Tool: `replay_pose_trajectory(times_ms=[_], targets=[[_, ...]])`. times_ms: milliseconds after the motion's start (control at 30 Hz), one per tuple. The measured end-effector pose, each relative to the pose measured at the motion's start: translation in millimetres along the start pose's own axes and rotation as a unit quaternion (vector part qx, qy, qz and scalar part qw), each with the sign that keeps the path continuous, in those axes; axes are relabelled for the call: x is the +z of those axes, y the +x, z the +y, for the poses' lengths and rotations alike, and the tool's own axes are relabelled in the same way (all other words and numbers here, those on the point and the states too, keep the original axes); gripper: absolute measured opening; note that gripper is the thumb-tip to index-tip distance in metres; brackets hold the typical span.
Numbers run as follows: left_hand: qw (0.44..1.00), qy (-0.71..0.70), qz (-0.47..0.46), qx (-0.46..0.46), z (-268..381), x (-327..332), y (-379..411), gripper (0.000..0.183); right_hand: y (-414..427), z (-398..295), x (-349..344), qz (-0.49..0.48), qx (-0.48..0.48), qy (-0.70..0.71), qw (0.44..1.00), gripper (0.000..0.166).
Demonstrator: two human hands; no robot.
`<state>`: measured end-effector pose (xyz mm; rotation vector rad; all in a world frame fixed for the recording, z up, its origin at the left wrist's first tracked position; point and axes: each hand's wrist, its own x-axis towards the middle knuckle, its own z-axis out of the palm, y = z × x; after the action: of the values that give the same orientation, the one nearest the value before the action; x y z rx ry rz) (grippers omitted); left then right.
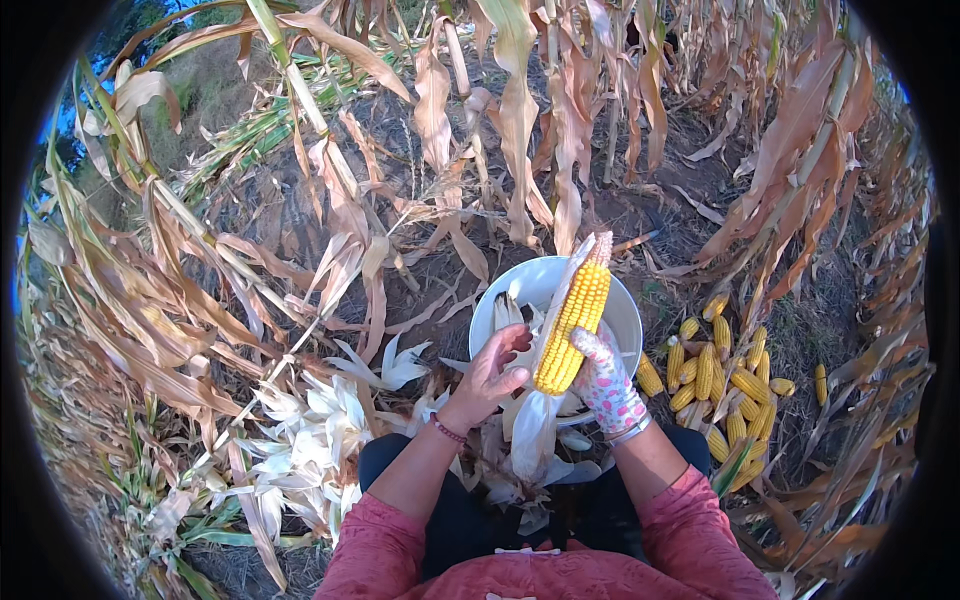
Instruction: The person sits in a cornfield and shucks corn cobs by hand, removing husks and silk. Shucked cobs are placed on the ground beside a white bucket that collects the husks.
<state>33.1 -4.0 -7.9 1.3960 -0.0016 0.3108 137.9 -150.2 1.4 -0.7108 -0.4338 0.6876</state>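
Note:
A partly husked ear of yellow corn is held tilted over a white bucket. My right hand, in a flowered glove, grips its lower right side. Pale husk hangs from the ear's lower end, and another strip runs along its left side up to the tip. My bare left hand is just left of the ear, fingers apart and holding nothing. Inside the bucket, below the hands, lie husk-covered pieces, partly hidden by the ear and hands.
A heap of husked corn ears lies on the ground to the right. Pale stripped husks are piled at the left. Dry standing corn stalks surround the spot, some leaning in. A tool with a wooden handle lies behind the bucket.

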Motion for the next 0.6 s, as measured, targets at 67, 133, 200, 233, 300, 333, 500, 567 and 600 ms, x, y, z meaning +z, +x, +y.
replay_pose_trajectory(times_ms=[67,133,200,233,300,333,500,567,600], targets=[[0.999,-0.042,0.012,-0.014,-4.8,-0.3,5.4,0.051,-2.3,8.2,1.9,-0.006,0.024,-0.017,1.0,0.05],[0.997,-0.075,0.023,-0.017,-7.0,-0.2,7.8,0.035,-6.8,7.7,15.4,-0.012,0.026,-0.046,0.999,0.05],[0.995,-0.087,0.048,-0.012,-11.2,0.1,6.7,0.033,-7.5,10.6,23.3,-0.01,0.022,-0.066,0.998,0.051],[0.994,-0.093,0.059,-0.009,-12.3,0.1,6.1,0.032,-7.3,11.6,22.8,-0.015,0.028,-0.061,0.998,0.052],[0.993,-0.099,0.063,-0.015,-14.2,-2.6,4.0,0.031,-7.1,11.8,19.7,-0.026,0.039,-0.05,0.998,0.052],[0.994,-0.089,0.062,-0.01,-18.6,-6.6,3.6,0.032,-8.0,10.0,23.2,-0.023,0.037,-0.075,0.996,0.053],[0.989,-0.099,0.105,0.016,-22.0,-10.5,0.4,0.027,-5.5,16.7,22.3,-0.02,0.037,-0.083,0.996,0.054],[0.984,-0.127,0.124,0.017,-1.9,1.3,1.9,0.022,-3.9,19.2,19.0,-0.022,0.038,-0.089,0.995,0.055],[0.991,-0.116,0.069,0.01,-0.6,-4.3,0.2,0.021,-2.7,21.7,18.4,-0.028,0.038,-0.09,0.995,0.055]])
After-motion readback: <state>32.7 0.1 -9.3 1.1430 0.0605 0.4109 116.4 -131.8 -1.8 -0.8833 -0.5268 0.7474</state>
